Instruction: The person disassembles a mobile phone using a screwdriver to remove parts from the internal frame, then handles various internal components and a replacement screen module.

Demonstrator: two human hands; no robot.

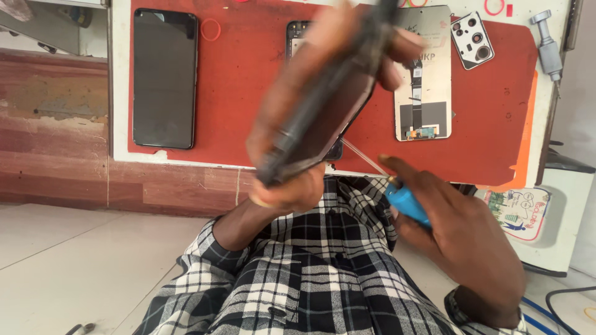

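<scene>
Your left hand (310, 111) is gripping a flat, glossy black phone (329, 105), blurred, while your right hand (459, 229) is closing around a blue-handled screwdriver (397, 195) over the red rubber mat (248, 80).

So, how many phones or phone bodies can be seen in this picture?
4. A black phone lies at the mat's left, an opened body at its right, one is in the left hand, another is mostly hidden behind it.
</scene>
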